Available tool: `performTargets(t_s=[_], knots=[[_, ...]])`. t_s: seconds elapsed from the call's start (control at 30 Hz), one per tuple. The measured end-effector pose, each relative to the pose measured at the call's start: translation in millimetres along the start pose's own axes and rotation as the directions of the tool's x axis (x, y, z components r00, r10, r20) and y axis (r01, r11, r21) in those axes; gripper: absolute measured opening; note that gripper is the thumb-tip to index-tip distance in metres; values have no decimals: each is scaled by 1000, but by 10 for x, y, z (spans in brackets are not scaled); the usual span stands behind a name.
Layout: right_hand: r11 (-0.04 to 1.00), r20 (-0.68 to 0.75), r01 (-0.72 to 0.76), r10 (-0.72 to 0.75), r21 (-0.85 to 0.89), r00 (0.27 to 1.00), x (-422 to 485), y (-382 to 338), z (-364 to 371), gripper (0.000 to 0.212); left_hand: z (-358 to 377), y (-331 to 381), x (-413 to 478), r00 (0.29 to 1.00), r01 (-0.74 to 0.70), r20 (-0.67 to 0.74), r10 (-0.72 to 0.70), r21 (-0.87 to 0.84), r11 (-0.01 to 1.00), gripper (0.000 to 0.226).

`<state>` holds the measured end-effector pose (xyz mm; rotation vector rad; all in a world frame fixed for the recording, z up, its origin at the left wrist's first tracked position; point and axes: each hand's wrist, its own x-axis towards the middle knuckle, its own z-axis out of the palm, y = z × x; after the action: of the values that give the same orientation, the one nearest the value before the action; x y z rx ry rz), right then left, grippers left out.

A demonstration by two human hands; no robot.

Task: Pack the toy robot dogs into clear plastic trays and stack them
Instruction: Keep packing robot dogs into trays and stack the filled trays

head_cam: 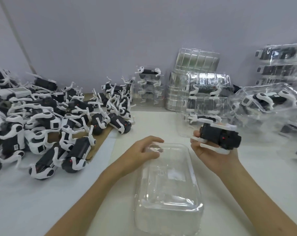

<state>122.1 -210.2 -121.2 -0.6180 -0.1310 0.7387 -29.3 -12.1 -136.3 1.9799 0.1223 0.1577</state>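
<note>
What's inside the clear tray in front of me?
No toy: only the tray's moulded floor shows. The left hand grips its far rim, covering that corner. The right hand holds the dog.

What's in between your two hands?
In the head view, the far end of the clear tray lies between the left hand and the right hand holding the toy dog.

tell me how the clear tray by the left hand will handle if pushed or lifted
The clear tray is probably light and flexy: its thin walls show wrinkled glare. It would likely slide easily on the smooth table, so the left hand at its far corner helps. Low and broad, it should not tip.
</note>
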Motion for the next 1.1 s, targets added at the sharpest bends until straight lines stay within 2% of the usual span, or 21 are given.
performTargets(t_s=[0.1,0.2,0.27,0.37,0.47,0.57,0.6,0.67,0.7,0.73,0.77,0.8,0.83,0.9,0.93,1.03,1.1], knots=[[993,-112,77,-87,-90,990,-26,-5,-39,32,-37,-35,21,974,48,-220,-56,-43,998,45],[991,-222,64,-89,-115,971,-9,-41,-14,29,-104,-90,-1,885,107,-435,-167,-159,981,40],[984,-296,75,-121,-161,948,26,-90,-38,22,-169,-124,-24,819,69,-532,-215,-281,957,24],[931,-352,17,-155,-366,923,80,-178,-90,21,-247,-139,-27,745,2,-602,-286,-428,904,25],[735,-384,-81,-254,-674,888,145,-252,-180,19,-280,-93,-18,715,-69,-605,-350,-559,826,29],[615,-379,-130,-294,-778,877,171,-252,-244,14,-271,-51,-23,707,-130,-618,-344,-592,796,28],[531,-344,-119,-349,-839,872,175,-247,-265,18,-264,-41,-29,699,-148,-633,-333,-584,798,28],[235,-184,-62,-541,-970,821,153,-251,-284,36,-259,-21,-44,684,-184,-667,-295,-549,815,31],[102,-62,6,-641,-995,765,119,-265,-264,40,-259,-10,-47,680,-197,-680,-275,-531,824,31],[11,69,109,-710,-994,701,77,-275,-213,39,-263,-3,-48,677,-205,-689,-259,-515,832,31],[-37,185,233,-734,-972,654,24,-275,-124,35,-268,-4,-49,674,-210,-697,-245,-499,841,32],[-41,279,358,-713,-933,644,-24,-265,-21,31,-272,-9,-50,673,-211,-703,-232,-482,850,31],[1,353,464,-648,-886,675,-91,-238,113,28,-269,-25,-44,674,-210,-707,-216,-463,861,27],[95,511,588,-396,-803,763,-230,-131,364,25,-245,-55,-30,672,-197,-714,-195,-427,883,24],[71,581,611,-238,-789,778,-281,-63,462,29,-236,-66,-23,666,-188,-720,-198,-418,889,28],[-183,625,650,182,-737,759,-344,152,628,53,-242,-98,-17,649,-152,-720,-245,-438,886,25],[-359,608,674,293,-646,738,-303,268,622,57,-263,-118,-21,663,-119,-700,-267,-450,885,21]])
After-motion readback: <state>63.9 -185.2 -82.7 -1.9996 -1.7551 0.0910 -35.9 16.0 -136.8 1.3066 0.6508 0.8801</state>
